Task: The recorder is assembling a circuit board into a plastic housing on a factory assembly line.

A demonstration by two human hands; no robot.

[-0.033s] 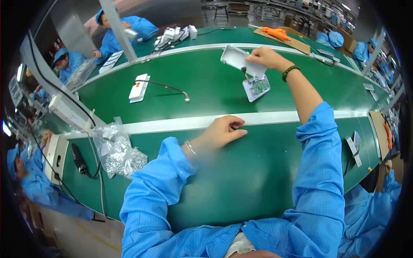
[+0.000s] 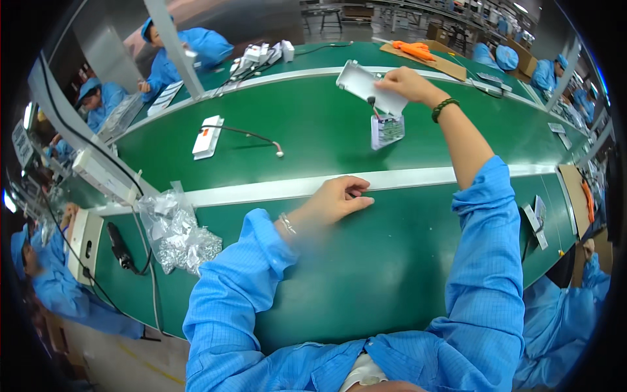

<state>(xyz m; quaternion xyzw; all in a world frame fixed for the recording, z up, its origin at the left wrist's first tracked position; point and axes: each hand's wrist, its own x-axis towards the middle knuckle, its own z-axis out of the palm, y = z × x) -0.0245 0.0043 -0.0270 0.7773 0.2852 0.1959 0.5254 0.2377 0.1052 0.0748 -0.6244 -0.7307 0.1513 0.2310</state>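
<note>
My right hand [image 2: 410,83] is raised over the far green work surface [image 2: 307,124], its fingers pinched on the edge of a white plastic housing [image 2: 364,81]. Below the housing, a piece with a green circuit board [image 2: 390,132] hangs by a short cable. My left hand [image 2: 334,200] rests by the white rail [image 2: 274,189], fingers loosely curled and thumb apart, with nothing visible in it. To the left on the far surface lies a white boxed unit [image 2: 208,138] with an orange mark and a dark cable ending in a small plug.
A clear bag of small metal parts [image 2: 183,235] lies near my left forearm, with a black plug cable [image 2: 119,245] beside it. White pieces [image 2: 537,219] lie at the right. Orange tools [image 2: 415,50] sit on cardboard at the back. Co-workers in blue sit around.
The hanging circuit board piece has swung and turned to a more upright angle. My right hand and the housing have shifted only slightly; the left hand stays in place.
</note>
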